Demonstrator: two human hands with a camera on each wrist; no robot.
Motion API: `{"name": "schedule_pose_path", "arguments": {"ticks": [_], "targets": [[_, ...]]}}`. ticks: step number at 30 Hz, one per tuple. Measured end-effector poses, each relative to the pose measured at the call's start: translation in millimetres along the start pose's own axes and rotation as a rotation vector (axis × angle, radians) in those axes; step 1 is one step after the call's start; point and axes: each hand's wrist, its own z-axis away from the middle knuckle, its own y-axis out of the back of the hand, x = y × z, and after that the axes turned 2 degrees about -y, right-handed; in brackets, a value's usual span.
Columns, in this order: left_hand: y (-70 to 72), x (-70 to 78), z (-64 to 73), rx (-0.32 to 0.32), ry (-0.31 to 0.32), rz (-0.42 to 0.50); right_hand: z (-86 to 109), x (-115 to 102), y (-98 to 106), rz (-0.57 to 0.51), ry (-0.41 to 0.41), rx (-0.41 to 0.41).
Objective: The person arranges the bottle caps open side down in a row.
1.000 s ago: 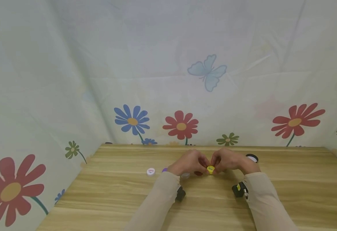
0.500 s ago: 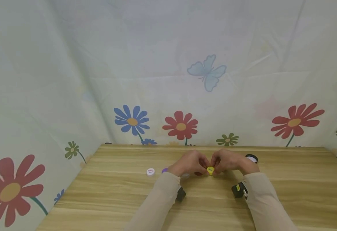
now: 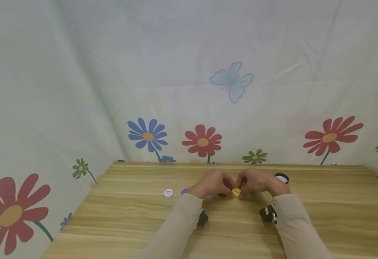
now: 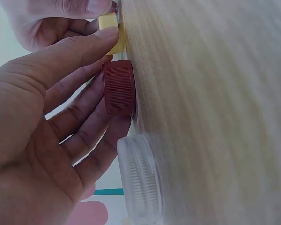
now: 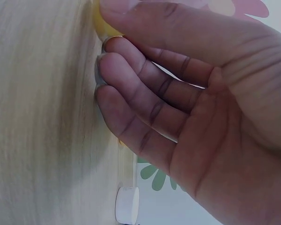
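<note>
A small yellow bottle cap (image 3: 236, 192) with printing on its top sits at the table surface between my two hands. My left hand (image 3: 213, 182) pinches it from the left, its thumb on the near side in the left wrist view. On the other side my right hand (image 3: 255, 180) pinches the same yellow cap (image 5: 104, 26) with thumb and forefinger. Just beside my left fingers stands a ribbed dark red cap (image 4: 119, 88), partly under that hand in the head view. A translucent ribbed cap (image 4: 139, 178) stands further along the table.
Left of my hands lie a purple cap (image 3: 184, 191) and a white printed cap (image 3: 168, 193). A white lid with a black rim (image 3: 282, 177) lies behind my right wrist. A flowered cloth (image 3: 176, 90) hangs behind the wooden table (image 3: 127, 223).
The yellow cap has shifted slightly toward me between my fingertips. Both hands have stayed almost in place, and the other caps have not moved.
</note>
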Motion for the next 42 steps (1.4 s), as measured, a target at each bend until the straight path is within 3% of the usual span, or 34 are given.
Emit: {"name": "schedule_pose_path", "arguments": {"ticks": [11, 42], "targets": [[-0.4, 0.7, 0.6, 0.000, 0.002, -0.035, 0.6, -1.5, -0.3, 0.002, -0.016, -0.006], [-1.7, 1.0, 0.4, 0.006, 0.018, 0.008, 3.6, -1.6, -0.4, 0.021, -0.017, 0.002]]}}
